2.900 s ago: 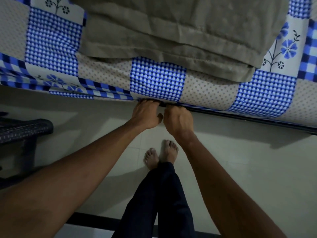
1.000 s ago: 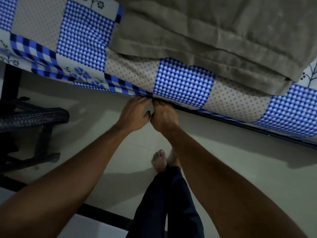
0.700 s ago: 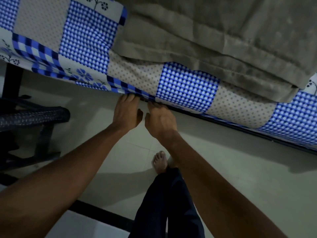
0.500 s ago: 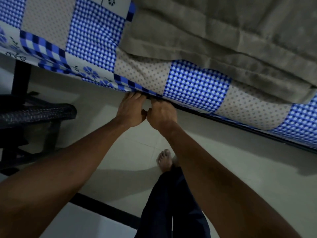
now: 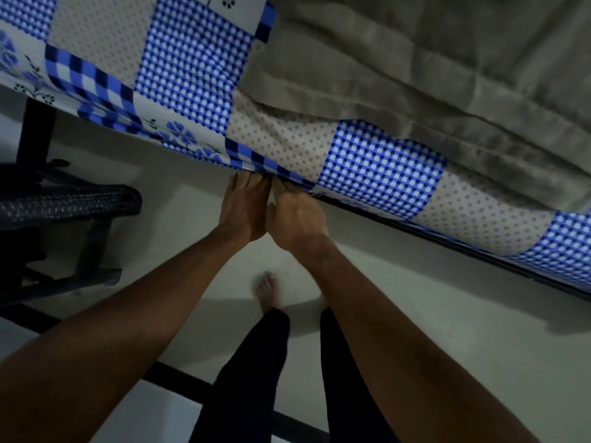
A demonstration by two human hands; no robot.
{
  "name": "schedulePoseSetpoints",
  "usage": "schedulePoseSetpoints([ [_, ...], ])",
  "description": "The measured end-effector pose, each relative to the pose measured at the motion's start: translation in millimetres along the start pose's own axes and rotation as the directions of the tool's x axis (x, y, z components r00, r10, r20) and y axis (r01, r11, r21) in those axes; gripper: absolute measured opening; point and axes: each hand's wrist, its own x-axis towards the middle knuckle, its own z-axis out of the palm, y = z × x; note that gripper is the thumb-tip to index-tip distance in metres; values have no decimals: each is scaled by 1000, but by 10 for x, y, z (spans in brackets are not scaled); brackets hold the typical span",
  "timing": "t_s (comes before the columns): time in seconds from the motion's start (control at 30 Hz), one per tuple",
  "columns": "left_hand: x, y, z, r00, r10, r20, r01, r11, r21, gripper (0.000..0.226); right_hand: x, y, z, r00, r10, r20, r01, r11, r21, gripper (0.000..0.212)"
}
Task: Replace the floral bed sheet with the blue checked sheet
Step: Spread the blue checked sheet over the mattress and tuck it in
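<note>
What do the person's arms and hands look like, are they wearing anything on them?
Both are bare. The left forearm and right forearm show no sleeve within the frame. The left hand and right hand wear no gloves, and no watch, bracelet or ring is visible, though the fingertips are hidden.

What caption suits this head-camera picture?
Left hand and right hand side by side at the edge of the blue checked sheet, below a folded grey blanket.
</note>
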Motion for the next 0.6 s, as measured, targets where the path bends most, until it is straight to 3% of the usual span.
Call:
schedulePoseSetpoints([
  [0.1, 45, -109, -78, 995, 63, -72, -70, 994, -89, 64, 168, -42, 66, 992, 110, 59, -109, 994, -27, 46],
  [0.2, 78, -268, -207, 968, 105, -227, -165, 950, -266, 42, 266, -192, 81, 972, 205, 117, -192, 975, -113, 45],
  [0.3, 6, -413, -329, 925, 126, -358, -231, 935, -269, 36, 397, -326, 50, 955, 275, 113, -249, 947, -203, 37],
  [0.43, -26, -581, -331, 916, 279, -288, -334, 929, -163, 42, 425, -432, 56, 922, 376, 97, -349, 912, -218, 35],
  [0.6, -52, -611, -376, 918, 313, -244, -343, 935, -93, 50, 438, -568, 183, 892, 451, 29, -432, 870, -238, 33],
])
